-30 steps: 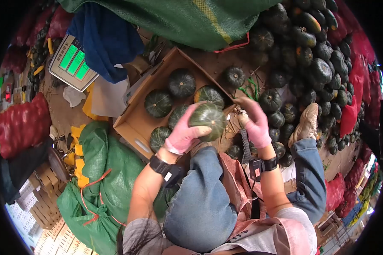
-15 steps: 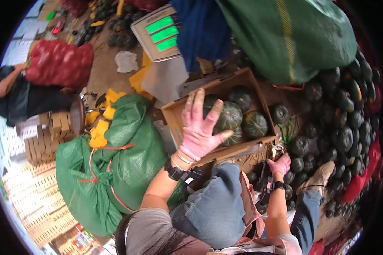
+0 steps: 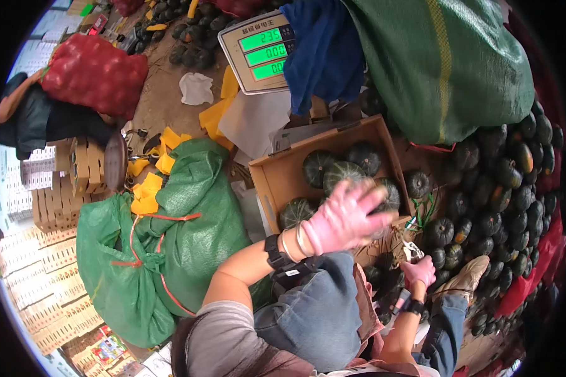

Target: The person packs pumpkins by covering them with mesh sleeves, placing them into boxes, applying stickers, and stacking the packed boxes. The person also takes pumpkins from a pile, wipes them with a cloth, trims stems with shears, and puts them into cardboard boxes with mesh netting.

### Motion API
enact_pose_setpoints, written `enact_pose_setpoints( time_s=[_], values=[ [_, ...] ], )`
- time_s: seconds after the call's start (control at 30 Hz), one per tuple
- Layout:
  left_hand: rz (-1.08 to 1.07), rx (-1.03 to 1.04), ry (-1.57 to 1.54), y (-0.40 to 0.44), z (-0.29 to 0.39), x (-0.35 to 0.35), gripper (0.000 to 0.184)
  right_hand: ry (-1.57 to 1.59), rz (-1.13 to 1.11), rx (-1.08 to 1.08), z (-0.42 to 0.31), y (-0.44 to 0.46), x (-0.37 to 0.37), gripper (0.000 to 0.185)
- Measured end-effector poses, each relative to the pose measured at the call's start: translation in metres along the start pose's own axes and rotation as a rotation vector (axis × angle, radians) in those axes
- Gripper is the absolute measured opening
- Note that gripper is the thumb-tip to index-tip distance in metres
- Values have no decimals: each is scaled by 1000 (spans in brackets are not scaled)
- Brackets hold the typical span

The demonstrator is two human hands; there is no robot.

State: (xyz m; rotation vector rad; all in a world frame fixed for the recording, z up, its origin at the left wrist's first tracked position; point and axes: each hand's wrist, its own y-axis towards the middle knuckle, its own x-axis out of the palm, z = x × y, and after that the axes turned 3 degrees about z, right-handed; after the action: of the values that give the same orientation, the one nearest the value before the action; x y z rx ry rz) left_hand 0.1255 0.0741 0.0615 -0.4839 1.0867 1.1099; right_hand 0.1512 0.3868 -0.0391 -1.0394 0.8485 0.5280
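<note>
My left hand (image 3: 349, 217), in a pink glove with worn fingertips, is above the near right part of an open cardboard box (image 3: 275, 188). Its fingers are spread with nothing in them, slightly smeared by motion. Several dark green pumpkins lie in the box, among them a striped one (image 3: 341, 174) by my fingers and another (image 3: 295, 212) in the near left corner. My right hand (image 3: 419, 270), gloved in pink too, is low beside the box, fingers curled against a small whitish object (image 3: 412, 251) whose kind does not show.
Many pumpkins (image 3: 509, 207) are heaped on the right. A tied green sack (image 3: 195, 245) stands left of the box, a larger green sack (image 3: 465, 75) beyond it. A lit scale display (image 3: 264, 53) stands behind. Another person (image 3: 56, 119) is beside a red net sack (image 3: 97, 75).
My left hand has moved right and nearer to me, uncovering the pumpkins at the box's left. My right hand has come slightly nearer to me. The view has shifted.
</note>
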Motion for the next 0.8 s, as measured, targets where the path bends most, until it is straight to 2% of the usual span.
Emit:
enact_pose_setpoints(
  time_s=[0.03,0.07,0.13,0.17,0.2,0.23,0.27,0.3,0.33,0.4,0.43,0.47,0.53,0.6,0.8],
  values=[
    [-61,-168,91,4,2,2,74,219,-69,31,26,0,11,50],
    [-212,-366,248,14,6,-3,74,749,-438,118,42,-2,8,37],
    [-400,-583,222,32,-6,3,70,1632,-728,35,65,-9,17,25],
    [-478,-624,248,42,-15,11,68,1901,-665,74,59,-22,11,27],
    [-559,-661,273,50,-22,20,65,2015,-693,-5,58,-19,11,33],
    [-525,-652,255,52,-25,25,61,2092,-597,-26,34,-35,-11,39],
    [-518,-619,230,49,-29,26,62,2132,-654,-248,37,-28,-1,44],
    [-469,-606,175,44,-31,24,63,2084,-646,-351,26,-35,-13,45],
    [-415,-597,125,37,-36,22,64,1646,-508,-318,33,-22,1,50],
    [31,-476,-182,11,-61,35,64,1359,-212,-472,-16,-66,-63,53],
    [29,-794,-922,14,-52,13,61,1167,-16,-556,-26,-67,-61,57],
    [204,-842,-1427,4,-56,25,61,965,165,-621,-34,-68,-57,62],
    [259,-761,-2146,5,-44,22,64,969,175,-659,-52,-73,-58,64],
    [275,-700,-2098,12,-42,35,68,835,307,-769,-66,-76,-67,67],
    [169,-657,-2203,25,-28,44,72,751,306,-771,-68,-67,-74,73]
  ],
)
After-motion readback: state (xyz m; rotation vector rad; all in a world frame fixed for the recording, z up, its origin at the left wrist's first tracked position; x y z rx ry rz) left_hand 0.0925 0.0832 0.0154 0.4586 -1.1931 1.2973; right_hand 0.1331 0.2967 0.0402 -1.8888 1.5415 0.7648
